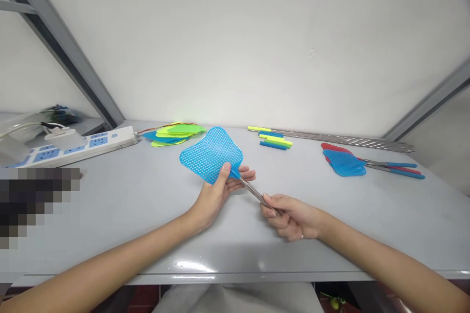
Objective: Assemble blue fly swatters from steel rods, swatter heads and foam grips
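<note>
A blue fly swatter head (215,151) with a fine grid is on the end of a thin metal rod (252,190). Its neck rests in my left hand (216,190), the thumb pressed on the front and the fingers stretched behind. My right hand (288,215) is closed round the metal rod lower down, thumb on top. The head tilts up to the left, above the table. The rod's far end is hidden in my right hand.
Yellow, green and blue swatter heads (176,132) lie stacked at the back left. Short yellow and blue tubes (275,141) and long metal rods (341,140) lie at the back. Swatters with handles (345,164) lie right. A power strip (106,143) stands left on the grey table (147,234).
</note>
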A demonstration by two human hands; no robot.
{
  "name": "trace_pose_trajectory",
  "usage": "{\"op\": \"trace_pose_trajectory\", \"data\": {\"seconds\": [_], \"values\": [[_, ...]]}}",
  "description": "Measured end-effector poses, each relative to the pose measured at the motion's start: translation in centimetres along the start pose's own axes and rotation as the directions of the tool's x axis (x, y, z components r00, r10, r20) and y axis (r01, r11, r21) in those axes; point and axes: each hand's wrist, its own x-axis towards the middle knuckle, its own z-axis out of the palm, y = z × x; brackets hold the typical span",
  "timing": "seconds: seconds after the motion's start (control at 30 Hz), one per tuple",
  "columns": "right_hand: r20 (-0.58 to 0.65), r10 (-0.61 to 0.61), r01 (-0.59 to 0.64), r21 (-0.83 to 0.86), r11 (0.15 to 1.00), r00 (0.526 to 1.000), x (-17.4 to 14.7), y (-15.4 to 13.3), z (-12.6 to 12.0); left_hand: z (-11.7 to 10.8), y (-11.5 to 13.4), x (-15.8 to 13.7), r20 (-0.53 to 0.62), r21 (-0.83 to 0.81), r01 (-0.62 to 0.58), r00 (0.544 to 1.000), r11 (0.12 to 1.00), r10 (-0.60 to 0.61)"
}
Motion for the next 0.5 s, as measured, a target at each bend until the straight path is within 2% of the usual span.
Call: {"op": "trace_pose_trajectory", "data": {"seconds": [0.1,0.3,0.5], "values": [[0.025,0.019,-0.02,0.004,1.0,1.0,-0.02,-0.21,0.09,-0.19,-0.11,-0.14,-0.003,0.013,0.028,1.0,1.0,-0.028],[0.03,-0.021,0.021,-0.007,1.0,0.999,0.04,-0.02,0.06,-0.43,-0.07,-0.32,-0.005,0.097,0.071,0.997,0.993,-0.071],[0.091,-0.04,0.04,0.008,0.999,0.995,0.12,0.04,-0.06,-0.4,-0.12,-0.45,0.03,0.172,0.034,0.999,0.985,-0.039]]}}
